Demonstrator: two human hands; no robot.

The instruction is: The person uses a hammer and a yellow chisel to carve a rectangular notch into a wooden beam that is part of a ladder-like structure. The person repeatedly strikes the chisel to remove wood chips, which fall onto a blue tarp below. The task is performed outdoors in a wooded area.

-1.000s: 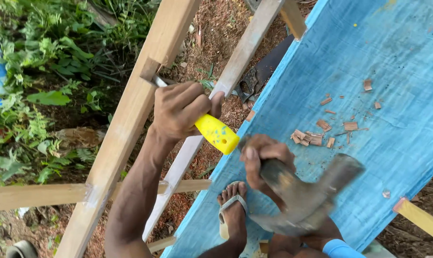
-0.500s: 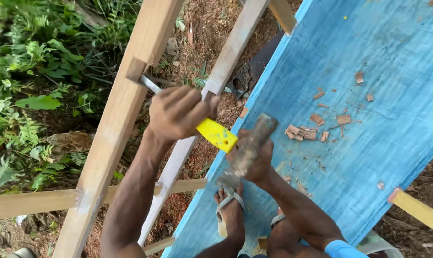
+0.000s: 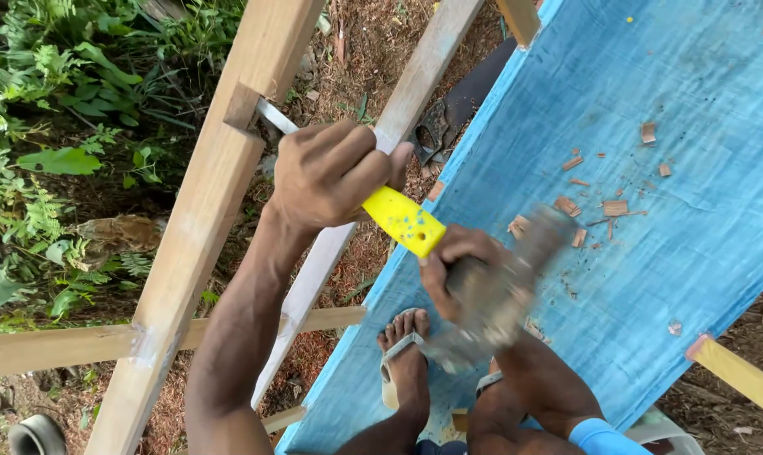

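The left hand (image 3: 335,173) grips a yellow-handled chisel (image 3: 398,221), tip in the timber rail's notch (image 3: 245,108) at ten o'clock; right hand (image 3: 449,270) grips a blurred hammer (image 3: 504,291). Blows should land squarely on the handle end.

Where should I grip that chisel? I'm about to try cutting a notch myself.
Grip the chisel around its yellow handle, coming from above as the left hand does: the blade angles down into the beam's notch, leaving the butt bare.

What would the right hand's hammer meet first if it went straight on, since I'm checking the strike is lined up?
Most likely the yellow handle end of the chisel, held by the left hand. The right hand swings the blurred hammer close beside it, though depth is hard to judge from above.
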